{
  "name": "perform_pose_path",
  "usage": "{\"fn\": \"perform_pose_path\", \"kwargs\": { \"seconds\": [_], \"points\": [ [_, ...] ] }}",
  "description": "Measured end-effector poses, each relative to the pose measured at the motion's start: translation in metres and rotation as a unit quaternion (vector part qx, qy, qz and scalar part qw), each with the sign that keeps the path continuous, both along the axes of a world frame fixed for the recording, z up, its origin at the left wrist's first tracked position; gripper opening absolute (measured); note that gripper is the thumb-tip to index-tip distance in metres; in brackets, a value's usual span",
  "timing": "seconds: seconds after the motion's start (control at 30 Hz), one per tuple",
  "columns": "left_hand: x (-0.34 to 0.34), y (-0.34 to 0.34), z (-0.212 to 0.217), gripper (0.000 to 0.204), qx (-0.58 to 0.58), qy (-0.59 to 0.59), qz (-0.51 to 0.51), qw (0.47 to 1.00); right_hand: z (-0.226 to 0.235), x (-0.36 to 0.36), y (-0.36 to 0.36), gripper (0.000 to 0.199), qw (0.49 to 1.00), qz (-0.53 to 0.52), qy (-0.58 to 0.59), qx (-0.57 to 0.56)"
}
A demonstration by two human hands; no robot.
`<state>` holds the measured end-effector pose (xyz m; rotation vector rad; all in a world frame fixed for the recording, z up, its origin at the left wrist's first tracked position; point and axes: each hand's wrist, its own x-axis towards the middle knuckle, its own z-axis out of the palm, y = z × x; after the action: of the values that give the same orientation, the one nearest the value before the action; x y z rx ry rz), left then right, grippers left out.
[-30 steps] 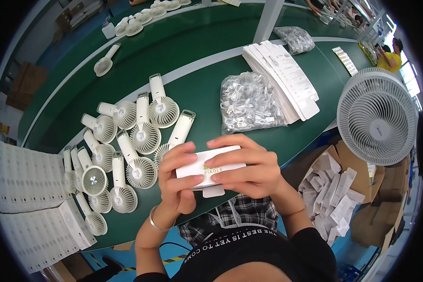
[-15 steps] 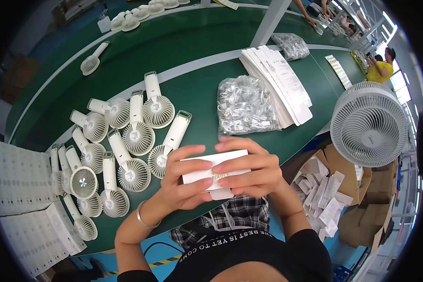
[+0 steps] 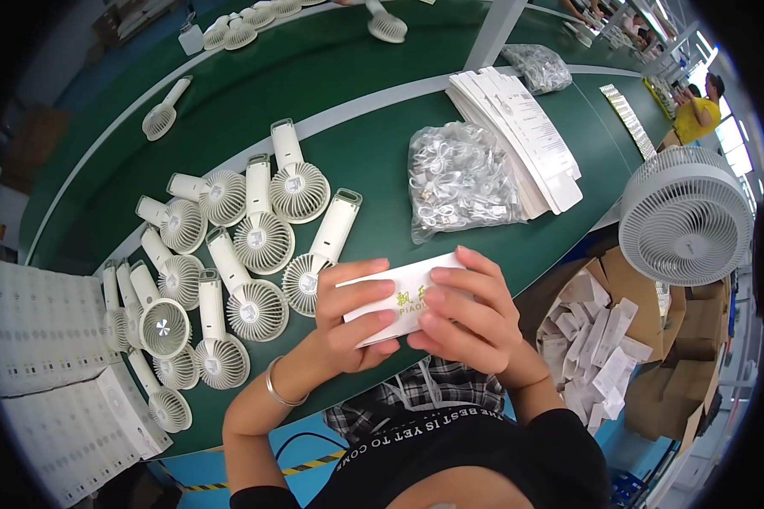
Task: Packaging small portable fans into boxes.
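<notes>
A small white carton with gold-green print is held in front of me, above the near edge of the green table. My left hand grips its left end, fingers across the face. The right end sits in my right hand, whose fingertips press on the printed side. Left of my hands lie several white handheld fans with round ribbed cages. Beyond the carton is a clear plastic bag of white cables, beside a pile of flat white cartons.
Stacked white boxes stand at the left edge. To the right are a large grey fan and an open brown box with white cartons in it. A green conveyor runs behind the table, with a single fan on it.
The carton is now tilted, its right end raised, and the small flap at its lower edge no longer shows. My right fingers have shifted. Another handheld fan appears on the far conveyor.
</notes>
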<state>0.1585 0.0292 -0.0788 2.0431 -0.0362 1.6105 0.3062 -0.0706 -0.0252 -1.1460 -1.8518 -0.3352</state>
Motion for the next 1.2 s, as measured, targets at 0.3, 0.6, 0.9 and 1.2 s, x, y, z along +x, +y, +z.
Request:
{"fn": "perform_pose_path", "kwargs": {
  "seconds": [0.3, 0.6, 0.9, 1.2],
  "points": [
    [0.000, -0.002, 0.000, 0.030, -0.011, 0.004, 0.012, 1.000, -0.003, -0.005, 0.002, 0.025, 1.000, -0.015, -0.008, -0.018],
    [0.003, 0.000, 0.001, 0.029, -0.013, -0.011, 0.010, 1.000, -0.024, 0.001, 0.007, 0.018, 0.994, 0.080, 0.036, 0.067],
    [0.002, 0.000, 0.002, 0.030, -0.006, -0.014, 0.014, 1.000, -0.016, 0.004, 0.011, 0.023, 0.990, 0.099, 0.096, 0.028],
    [0.005, 0.004, 0.004, 0.036, -0.009, -0.016, -0.019, 1.000, -0.011, 0.011, 0.027, 0.028, 0.975, 0.127, 0.183, -0.017]
  ]
}}
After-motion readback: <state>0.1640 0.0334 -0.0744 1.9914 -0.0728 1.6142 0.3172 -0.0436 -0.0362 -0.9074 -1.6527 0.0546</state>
